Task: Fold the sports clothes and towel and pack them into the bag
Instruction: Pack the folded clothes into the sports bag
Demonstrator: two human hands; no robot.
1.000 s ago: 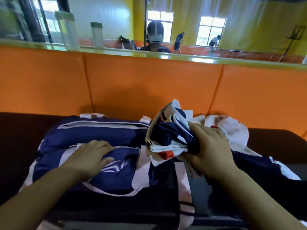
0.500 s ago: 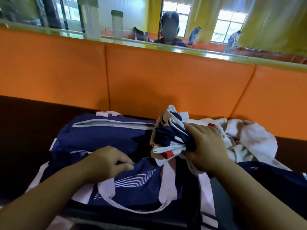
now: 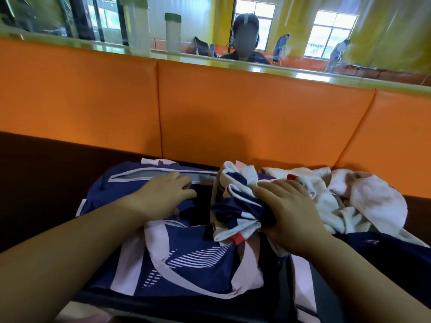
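Note:
A navy sports bag (image 3: 198, 259) with white straps lies on the dark bench seat, its top zip partly open. My left hand (image 3: 163, 194) holds the bag's fabric at the zip opening, fingertips curled into the dark gap. My right hand (image 3: 293, 213) grips a bunched navy, white and red sports garment (image 3: 235, 206) and holds it at the right end of the opening. A crumpled white towel (image 3: 363, 199) lies just right of the bag, behind my right hand. Another dark navy garment (image 3: 384, 252) lies under my right forearm.
An orange padded backrest (image 3: 256, 113) rises right behind the bag. The dark bench seat (image 3: 46, 171) extends to the left. On the ledge above stand two tall plastic bottles (image 3: 172, 31), and a mirror behind them reflects people.
My left hand moved from the bag's front panel up to the zip and pulled the opening wider. My right hand lowered the bunched garment toward that opening.

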